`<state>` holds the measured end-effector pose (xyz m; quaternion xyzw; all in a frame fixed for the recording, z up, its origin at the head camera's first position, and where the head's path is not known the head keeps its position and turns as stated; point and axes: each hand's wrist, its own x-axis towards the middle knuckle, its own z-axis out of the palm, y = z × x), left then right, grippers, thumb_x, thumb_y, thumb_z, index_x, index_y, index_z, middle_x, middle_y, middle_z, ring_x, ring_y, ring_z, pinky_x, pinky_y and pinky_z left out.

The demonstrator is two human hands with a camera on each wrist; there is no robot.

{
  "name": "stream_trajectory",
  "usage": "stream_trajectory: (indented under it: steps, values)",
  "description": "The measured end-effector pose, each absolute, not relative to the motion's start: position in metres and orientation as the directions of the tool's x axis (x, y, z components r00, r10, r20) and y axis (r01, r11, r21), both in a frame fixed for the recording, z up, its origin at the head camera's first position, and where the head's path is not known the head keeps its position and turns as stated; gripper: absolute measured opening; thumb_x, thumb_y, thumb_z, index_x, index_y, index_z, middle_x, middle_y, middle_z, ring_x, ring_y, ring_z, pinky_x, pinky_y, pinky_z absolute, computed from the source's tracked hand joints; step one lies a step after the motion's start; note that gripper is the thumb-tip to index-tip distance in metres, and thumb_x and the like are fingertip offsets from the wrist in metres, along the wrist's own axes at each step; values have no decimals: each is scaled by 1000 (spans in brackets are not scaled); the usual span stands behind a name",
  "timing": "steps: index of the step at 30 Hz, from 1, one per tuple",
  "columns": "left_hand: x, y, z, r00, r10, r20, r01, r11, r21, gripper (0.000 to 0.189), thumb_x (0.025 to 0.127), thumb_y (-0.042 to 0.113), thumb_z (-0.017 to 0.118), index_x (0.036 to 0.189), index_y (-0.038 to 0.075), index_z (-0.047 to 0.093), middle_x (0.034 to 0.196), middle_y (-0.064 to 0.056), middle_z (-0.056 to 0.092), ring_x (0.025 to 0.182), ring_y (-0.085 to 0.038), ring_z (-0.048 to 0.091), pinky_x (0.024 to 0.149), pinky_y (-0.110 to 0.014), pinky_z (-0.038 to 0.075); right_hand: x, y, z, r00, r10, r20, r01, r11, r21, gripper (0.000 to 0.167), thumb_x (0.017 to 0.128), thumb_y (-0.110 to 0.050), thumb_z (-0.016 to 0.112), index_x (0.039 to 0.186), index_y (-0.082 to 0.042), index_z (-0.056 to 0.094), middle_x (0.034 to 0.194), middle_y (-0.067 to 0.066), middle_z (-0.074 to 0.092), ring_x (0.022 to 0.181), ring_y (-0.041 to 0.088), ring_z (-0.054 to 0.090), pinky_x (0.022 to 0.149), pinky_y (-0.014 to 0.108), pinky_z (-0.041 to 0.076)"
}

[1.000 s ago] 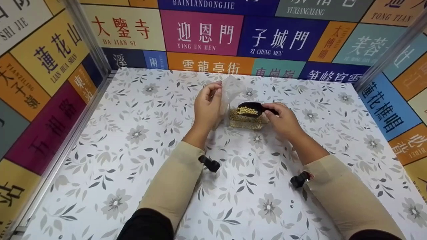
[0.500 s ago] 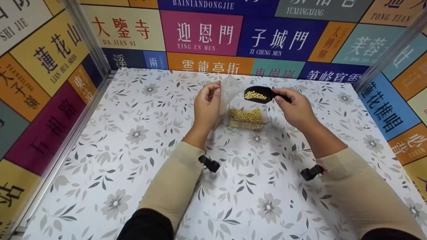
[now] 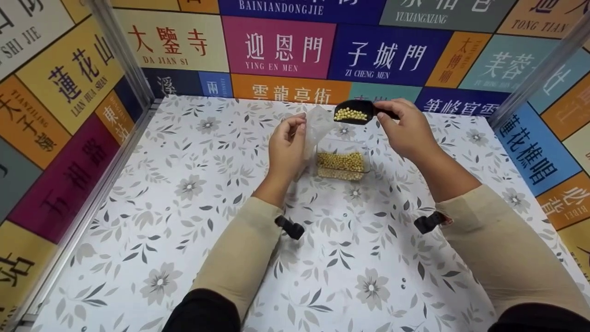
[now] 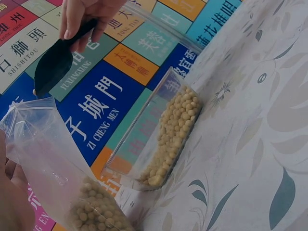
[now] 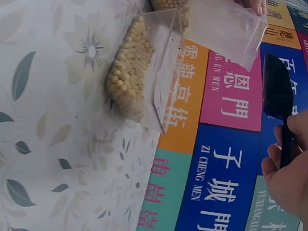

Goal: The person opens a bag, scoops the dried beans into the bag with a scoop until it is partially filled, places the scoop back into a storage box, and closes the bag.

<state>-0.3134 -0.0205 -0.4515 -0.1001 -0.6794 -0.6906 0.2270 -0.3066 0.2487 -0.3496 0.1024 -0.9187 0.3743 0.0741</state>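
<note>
My right hand (image 3: 408, 129) grips the handle of a black scoop (image 3: 368, 111), raised above and behind the box. A small heap of yellow soybeans (image 3: 350, 114) lies in its bowl. My left hand (image 3: 286, 147) pinches the upper part of a clear plastic bag (image 4: 53, 154), which stands upright. More soybeans (image 4: 96, 207) fill the bag's bottom, as the left wrist view shows. The scoop's tip is close to the bag's mouth. Right of the bag is a clear rectangular box (image 3: 343, 146) with soybeans (image 3: 341, 161) in its lower part.
A white table (image 3: 221, 267) with a grey flower and leaf pattern lies under everything. Panels with large printed characters (image 3: 283, 48) stand behind it and on both sides, joined by metal posts (image 3: 124, 50). The box and bag stand towards the back edge.
My right hand has lifted the loaded scoop up out of the box and towards the back, up beside the bag's top. The left hand and the bag have stayed in place.
</note>
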Motion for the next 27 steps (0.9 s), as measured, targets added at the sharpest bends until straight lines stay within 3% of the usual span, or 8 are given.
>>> stream_trajectory:
  steps: [13, 21, 27]
  values:
    - [-312, -21, -451, -878, -171, 446, 448, 28, 893, 16, 109, 15, 62, 117, 4, 70, 139, -8, 72, 127, -18, 68, 109, -26, 56, -310, 225, -347, -868, -255, 426, -439, 795, -419, 34, 111, -19, 58, 141, -10, 70, 139, 13, 67, 138, 36, 54, 119, 55, 42]
    - [-313, -21, -451, -878, -172, 446, 448, 31, 894, 16, 109, 13, 61, 117, 3, 70, 138, -9, 72, 126, -17, 69, 108, -25, 56, -309, 225, -349, -837, -280, 470, -482, 784, -392, 33, 110, -17, 59, 140, -8, 70, 137, 15, 68, 137, 39, 55, 118, 56, 43]
    - [-313, -21, -451, -880, -170, 444, 449, 7, 893, 15, 108, 11, 61, 117, 2, 70, 137, -10, 72, 127, -17, 68, 110, -25, 56, -306, 233, -352, -849, -256, 463, -464, 781, -418, 33, 110, -17, 59, 140, -11, 71, 137, 14, 68, 139, 39, 53, 119, 58, 42]
